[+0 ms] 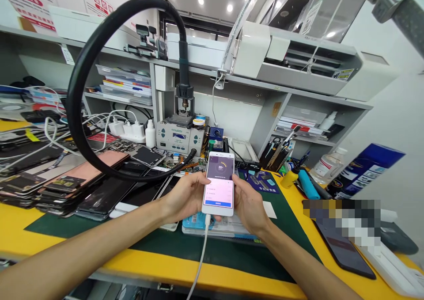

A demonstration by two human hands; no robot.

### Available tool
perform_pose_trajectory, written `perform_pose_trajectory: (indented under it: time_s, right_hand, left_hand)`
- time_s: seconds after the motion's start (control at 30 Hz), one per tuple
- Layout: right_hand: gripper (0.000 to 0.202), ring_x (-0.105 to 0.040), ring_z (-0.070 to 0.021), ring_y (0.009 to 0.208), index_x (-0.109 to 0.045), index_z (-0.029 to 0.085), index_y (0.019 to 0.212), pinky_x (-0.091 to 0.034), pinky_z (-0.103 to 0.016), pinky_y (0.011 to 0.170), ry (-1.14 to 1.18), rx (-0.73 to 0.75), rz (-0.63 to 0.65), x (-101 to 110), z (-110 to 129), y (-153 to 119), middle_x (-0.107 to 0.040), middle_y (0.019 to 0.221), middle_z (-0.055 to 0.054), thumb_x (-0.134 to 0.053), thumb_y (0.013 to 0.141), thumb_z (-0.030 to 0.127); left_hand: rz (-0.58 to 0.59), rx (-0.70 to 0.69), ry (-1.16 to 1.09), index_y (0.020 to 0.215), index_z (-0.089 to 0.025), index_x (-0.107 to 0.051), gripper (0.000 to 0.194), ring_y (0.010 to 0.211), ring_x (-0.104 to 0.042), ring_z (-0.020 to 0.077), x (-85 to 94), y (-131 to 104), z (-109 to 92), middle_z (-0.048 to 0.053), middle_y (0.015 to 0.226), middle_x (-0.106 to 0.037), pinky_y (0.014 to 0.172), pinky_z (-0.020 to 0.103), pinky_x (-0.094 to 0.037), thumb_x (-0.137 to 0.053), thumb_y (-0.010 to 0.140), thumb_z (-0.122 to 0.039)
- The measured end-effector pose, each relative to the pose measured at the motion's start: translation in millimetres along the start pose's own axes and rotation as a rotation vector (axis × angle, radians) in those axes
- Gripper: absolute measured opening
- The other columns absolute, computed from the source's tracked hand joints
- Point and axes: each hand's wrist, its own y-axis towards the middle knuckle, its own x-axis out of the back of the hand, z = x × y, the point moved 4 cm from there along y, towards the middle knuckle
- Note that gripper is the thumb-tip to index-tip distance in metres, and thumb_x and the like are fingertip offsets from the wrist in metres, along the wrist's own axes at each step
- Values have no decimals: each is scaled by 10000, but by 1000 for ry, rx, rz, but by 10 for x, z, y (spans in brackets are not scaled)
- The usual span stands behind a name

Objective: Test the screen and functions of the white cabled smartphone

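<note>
A white smartphone (218, 208) is held upright between my two hands above the green mat (155, 251). Its screen is lit, with a round dial reading about 20 at the top and a blue button at the bottom. My left hand (185, 198) grips the left edge, the thumb at the screen's side. Around the right edge closes my right hand (250, 203), its thumb near the upper corner. A white charging cable (204, 242) is plugged into the phone's lower end and hangs toward me. Behind the phone lies a clear plastic case with blue items (192, 222).
Stacked phone parts (79, 176) cover the left side. A grey hot-air station (175, 136) with a looping black hose (74, 92) stands behind. On the right are a dark phone (344, 247), a yellow bottle (289, 178), a clear bottle (326, 165) and a blue can (371, 167).
</note>
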Motion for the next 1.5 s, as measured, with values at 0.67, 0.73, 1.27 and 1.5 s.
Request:
perform_pose_trajectory:
  time_s: [0.67, 0.73, 1.27, 1.5]
  right_hand:
    - [426, -680, -270, 945, -711, 180, 1111, -515, -359, 811, 32, 13, -28, 33, -13, 10, -763, 967, -63, -631, 838, 497]
    - [424, -680, -264, 931, -709, 182, 1104, -514, -351, 795, 36, 13, -40, 45, -19, 17, -761, 961, -60, -635, 835, 500]
    - [344, -637, -195, 709, -701, 165, 993, -470, -299, 635, -179, 12, -45, 117, -51, 45, -727, 834, -52, -734, 742, 398]
    - [374, -664, -229, 824, -706, 182, 1037, -496, -315, 696, -47, 32, 16, 52, -14, 20, -737, 942, -65, -654, 819, 482]
  left_hand:
    - [42, 1, 11, 1347, -104, -501, 460, 902, -650, 320, 8, 8, -4, 191, 1092, -655, 706, 507, -559, -442, 938, -305]
    - [55, 5, 5, 1367, -113, -489, 480, 913, -649, 331, -15, 6, -19, 191, 1097, -650, 713, 515, -554, -404, 963, -356]
    - [25, 12, 9, 1404, -150, -480, 576, 934, -650, 335, -28, 1, -33, 189, 1123, -653, 701, 487, -549, -383, 982, -529]
    - [46, 17, 18, 1383, -154, -508, 568, 949, -648, 338, -69, -13, -50, 183, 1122, -657, 700, 476, -547, -377, 984, -537]
